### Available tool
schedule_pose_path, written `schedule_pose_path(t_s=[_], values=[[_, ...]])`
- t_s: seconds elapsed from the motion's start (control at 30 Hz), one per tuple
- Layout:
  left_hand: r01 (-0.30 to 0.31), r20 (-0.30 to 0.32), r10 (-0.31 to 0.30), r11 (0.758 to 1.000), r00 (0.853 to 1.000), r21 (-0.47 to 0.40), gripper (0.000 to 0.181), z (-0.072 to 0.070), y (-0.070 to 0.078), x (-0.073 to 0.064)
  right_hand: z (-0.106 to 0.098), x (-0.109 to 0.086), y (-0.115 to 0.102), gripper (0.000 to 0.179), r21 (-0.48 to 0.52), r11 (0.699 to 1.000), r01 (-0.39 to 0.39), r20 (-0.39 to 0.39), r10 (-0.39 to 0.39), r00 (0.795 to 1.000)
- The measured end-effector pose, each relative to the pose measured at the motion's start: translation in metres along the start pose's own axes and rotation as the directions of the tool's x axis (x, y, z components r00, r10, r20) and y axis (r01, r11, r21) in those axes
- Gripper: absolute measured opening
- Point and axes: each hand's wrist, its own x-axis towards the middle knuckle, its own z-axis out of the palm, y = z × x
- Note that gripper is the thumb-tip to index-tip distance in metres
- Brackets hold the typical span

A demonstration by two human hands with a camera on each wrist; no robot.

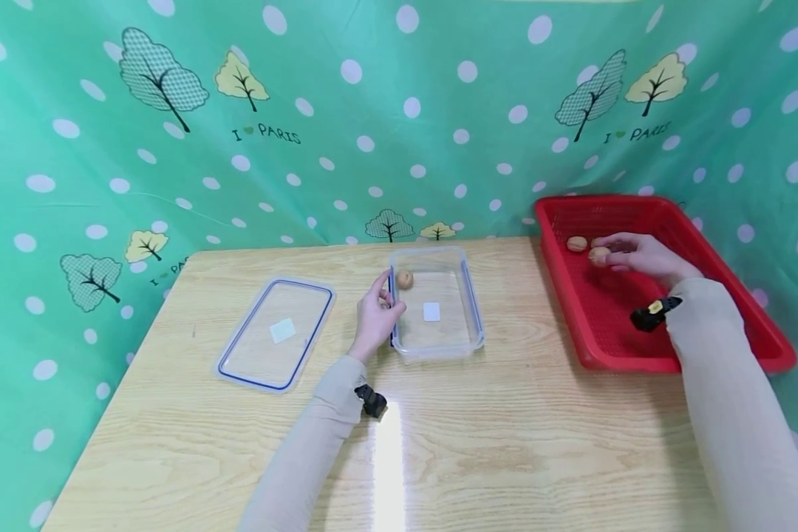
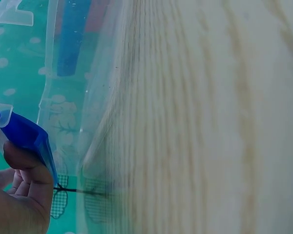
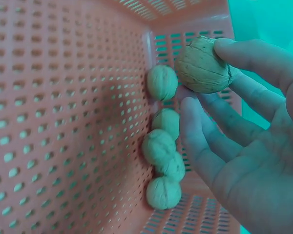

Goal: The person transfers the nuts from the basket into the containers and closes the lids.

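My right hand (image 1: 645,258) pinches a walnut (image 3: 202,66) between thumb and fingers, inside the red basket (image 1: 588,343). Several other walnuts (image 3: 158,146) lie in a cluster in the basket, seen beyond the fingers in the right wrist view. At the table's middle, my left hand (image 1: 374,318) grips the left side of a clear plastic food container (image 1: 468,295). Its thumb lies at a blue side latch (image 2: 27,134) in the left wrist view. One walnut (image 1: 405,279) sits in the container's back left corner.
A clear lid with a blue seal (image 1: 275,336) lies flat on the wooden table (image 1: 505,451), left of the container. Behind the table hangs a green dotted cloth (image 1: 372,140). The basket stands at the table's right end.
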Motion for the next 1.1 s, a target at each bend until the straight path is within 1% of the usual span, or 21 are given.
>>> schedule_pose_path(t_s=[0.17,0.43,0.6,0.7,0.83,0.93,1.1], values=[[0.000,0.006,0.000,1.000,1.000,-0.005,0.070,0.000,-0.001,0.000,0.000,-0.003,-0.011,0.060,0.007,1.000,0.015,-0.029,-0.014,0.999],[0.016,0.003,-0.016,1.000,1.000,0.005,0.071,0.001,-0.002,0.000,0.001,-0.006,-0.033,0.061,-0.075,0.996,0.057,-0.051,-0.061,0.997],[0.007,0.001,-0.007,1.000,1.000,-0.002,0.071,0.001,-0.002,0.002,0.002,-0.011,-0.047,0.065,-0.076,0.994,0.076,-0.054,-0.080,0.995],[-0.002,-0.001,0.002,1.000,1.000,-0.005,0.071,0.000,0.000,0.004,0.003,-0.015,-0.057,0.069,-0.083,0.991,0.101,-0.057,-0.106,0.993],[0.002,0.000,-0.002,1.000,1.000,0.000,0.071,-0.001,0.000,0.003,0.006,-0.020,-0.071,0.067,-0.083,0.988,0.130,-0.055,-0.135,0.989],[-0.002,0.003,0.002,1.000,1.000,0.002,0.071,-0.001,0.000,0.003,0.009,-0.023,-0.081,0.064,-0.072,0.988,0.134,-0.053,-0.138,0.989],[-0.007,0.009,0.007,1.000,1.000,0.007,0.071,0.000,-0.001,0.003,0.016,-0.027,-0.096,0.064,-0.079,0.991,0.104,-0.022,-0.106,0.994]])
